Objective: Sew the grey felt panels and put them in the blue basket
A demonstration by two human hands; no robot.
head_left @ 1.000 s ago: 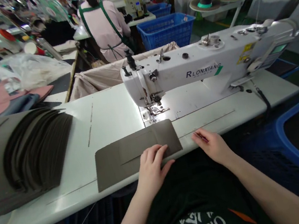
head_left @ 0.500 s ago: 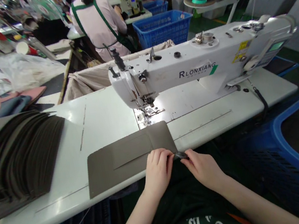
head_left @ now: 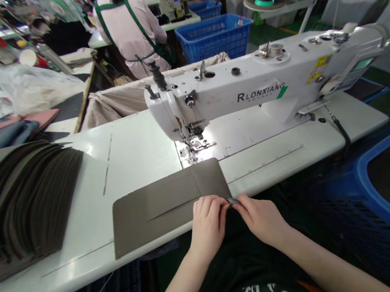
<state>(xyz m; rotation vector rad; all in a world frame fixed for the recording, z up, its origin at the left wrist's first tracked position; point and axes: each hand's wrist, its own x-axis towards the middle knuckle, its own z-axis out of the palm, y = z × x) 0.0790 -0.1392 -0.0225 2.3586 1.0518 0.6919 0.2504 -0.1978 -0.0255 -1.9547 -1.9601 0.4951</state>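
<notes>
A flat grey-brown panel [head_left: 130, 226] with a smaller rectangular piece [head_left: 173, 197] on it lies along the table's front edge, below the needle area of the sewing machine [head_left: 196, 131]. My left hand [head_left: 209, 221] is closed on the panel's near right corner, thumb and fingers pinched together. Just right of that corner, my right hand [head_left: 261, 214] is closed around small metal thread snips [head_left: 232, 201], their blades pointing at the corner. The fingers hide most of the snips, and whether a thread lies between the blades is too small to see.
To the left stands a fanned stack of similar dark panels [head_left: 28, 203]. A blue plastic crate [head_left: 362, 173] is beside me at the right; another blue basket [head_left: 214, 38] stands behind the machine. A person in a green apron [head_left: 131, 32] sits further back, facing away.
The thread snips have turned and moved closer to the panel's corner, and my right hand has shifted slightly left with them. My left hand keeps its pinch on the corner.
</notes>
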